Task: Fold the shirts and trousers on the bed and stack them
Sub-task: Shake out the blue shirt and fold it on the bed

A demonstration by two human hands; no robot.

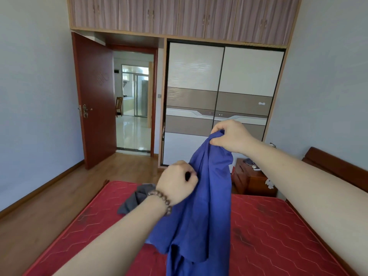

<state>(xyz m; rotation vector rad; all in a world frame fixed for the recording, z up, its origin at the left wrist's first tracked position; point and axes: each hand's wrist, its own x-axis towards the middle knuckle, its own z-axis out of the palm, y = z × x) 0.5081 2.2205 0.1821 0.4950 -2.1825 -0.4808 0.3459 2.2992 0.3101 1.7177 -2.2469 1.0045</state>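
The blue garment point(201, 200), hanging bunched above the red bed point(278, 226), could slip or fold crooked if either pinch loosens, since the right hand point(229, 136) grips its top high while the left hand point(177, 182) clutches an edge lower, near a grey garment point(135, 198).

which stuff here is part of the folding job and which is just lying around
Part of the job:
blue garment, gripped by left hand and right hand
grey garment on the bed

Just lying about:
bedside cabinet with small items on top
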